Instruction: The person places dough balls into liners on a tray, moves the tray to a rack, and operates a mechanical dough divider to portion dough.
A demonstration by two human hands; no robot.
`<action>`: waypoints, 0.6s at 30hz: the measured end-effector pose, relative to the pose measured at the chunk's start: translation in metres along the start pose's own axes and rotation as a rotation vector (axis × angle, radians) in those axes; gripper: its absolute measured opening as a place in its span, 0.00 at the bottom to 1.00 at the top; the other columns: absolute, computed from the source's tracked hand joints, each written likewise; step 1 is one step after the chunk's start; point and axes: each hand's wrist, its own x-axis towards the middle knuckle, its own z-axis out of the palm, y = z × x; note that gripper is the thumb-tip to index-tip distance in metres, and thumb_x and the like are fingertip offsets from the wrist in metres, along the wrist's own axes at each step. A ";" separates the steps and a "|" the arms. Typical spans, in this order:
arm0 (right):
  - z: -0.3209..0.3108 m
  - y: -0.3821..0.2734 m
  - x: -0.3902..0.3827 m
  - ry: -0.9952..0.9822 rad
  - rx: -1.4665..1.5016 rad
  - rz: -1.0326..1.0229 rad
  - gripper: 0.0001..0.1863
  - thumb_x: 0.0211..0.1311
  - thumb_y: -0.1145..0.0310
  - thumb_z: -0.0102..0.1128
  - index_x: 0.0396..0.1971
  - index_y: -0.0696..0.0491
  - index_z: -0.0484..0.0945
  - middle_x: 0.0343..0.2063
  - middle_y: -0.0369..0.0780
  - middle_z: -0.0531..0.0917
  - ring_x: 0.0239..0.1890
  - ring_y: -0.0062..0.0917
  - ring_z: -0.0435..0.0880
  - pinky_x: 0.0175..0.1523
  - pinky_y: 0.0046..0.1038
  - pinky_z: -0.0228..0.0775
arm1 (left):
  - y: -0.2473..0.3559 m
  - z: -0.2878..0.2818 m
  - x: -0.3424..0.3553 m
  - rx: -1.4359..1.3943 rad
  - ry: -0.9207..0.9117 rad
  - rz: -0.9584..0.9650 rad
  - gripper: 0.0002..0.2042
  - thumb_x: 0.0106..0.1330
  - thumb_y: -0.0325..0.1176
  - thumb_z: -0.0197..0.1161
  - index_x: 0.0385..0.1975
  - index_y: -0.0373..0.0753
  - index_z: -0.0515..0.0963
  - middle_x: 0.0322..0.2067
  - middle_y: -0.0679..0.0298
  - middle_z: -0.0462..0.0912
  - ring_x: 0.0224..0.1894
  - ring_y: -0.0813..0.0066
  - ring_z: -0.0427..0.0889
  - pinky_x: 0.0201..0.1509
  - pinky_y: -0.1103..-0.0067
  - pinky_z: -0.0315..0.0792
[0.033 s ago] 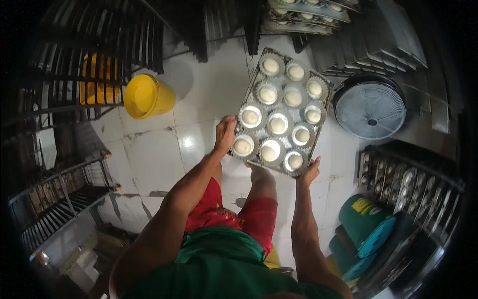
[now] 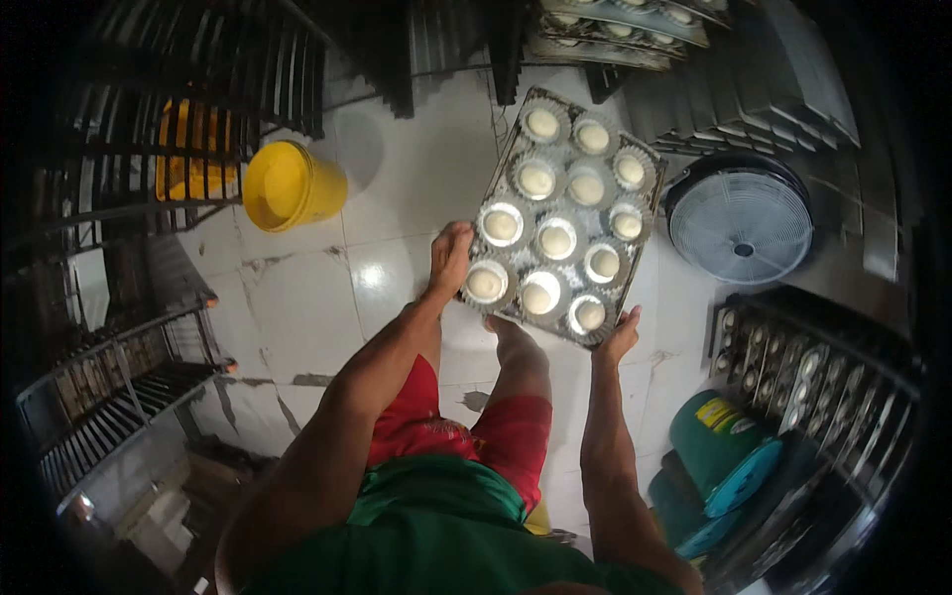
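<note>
A metal tray (image 2: 623, 290) is held out in front of me, over the floor and tilted a little in the picture. Several pale round dough balls (image 2: 536, 180) sit on it, each in its own fluted cup (image 2: 503, 243). My left hand (image 2: 452, 260) grips the tray's left edge near its lower corner. At the lower right corner, my right hand (image 2: 619, 337) is closed on the edge, thumb up along the side. The fingers beneath the tray are hidden on both sides.
A yellow bucket (image 2: 288, 188) stands on the left, beside dark racks (image 2: 109, 193). To the right are a round floor fan (image 2: 740, 228), a rack of filled trays (image 2: 793, 372) and a green bucket on its side (image 2: 716, 446). More loaded trays (image 2: 625, 35) are stacked at the far end.
The view has shifted very slightly, and the tray appears a touch higher. Both hands keep the same hold on it.
</note>
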 end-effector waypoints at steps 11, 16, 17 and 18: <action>0.107 -0.056 0.161 -0.088 -0.028 -0.132 0.34 0.75 0.45 0.46 0.26 0.63 0.81 0.24 0.39 0.82 0.27 0.24 0.80 0.38 0.29 0.74 | -0.025 0.078 0.136 0.023 0.155 -0.054 0.19 0.72 0.44 0.51 0.47 0.33 0.78 0.39 0.56 0.83 0.44 0.65 0.80 0.53 0.73 0.71; 0.136 -0.104 0.200 -0.200 -0.049 -0.201 0.33 0.75 0.44 0.47 0.27 0.63 0.82 0.25 0.40 0.83 0.29 0.24 0.80 0.39 0.29 0.73 | -0.011 0.107 0.164 -0.099 0.212 -0.076 0.16 0.70 0.40 0.55 0.47 0.33 0.77 0.40 0.56 0.83 0.44 0.67 0.79 0.53 0.75 0.71; 0.131 -0.103 0.224 -0.209 -0.074 -0.211 0.34 0.75 0.44 0.47 0.28 0.63 0.82 0.26 0.40 0.83 0.30 0.24 0.80 0.40 0.28 0.73 | -0.010 0.114 0.167 -0.138 0.234 -0.060 0.15 0.70 0.39 0.56 0.47 0.33 0.77 0.40 0.56 0.83 0.44 0.67 0.79 0.53 0.76 0.71; 0.124 -0.098 0.245 -0.210 -0.102 -0.213 0.34 0.74 0.43 0.47 0.28 0.63 0.82 0.27 0.40 0.84 0.31 0.24 0.81 0.41 0.28 0.73 | 0.001 0.122 0.164 -0.210 0.265 -0.112 0.13 0.69 0.36 0.57 0.44 0.32 0.78 0.39 0.60 0.83 0.44 0.70 0.79 0.52 0.77 0.71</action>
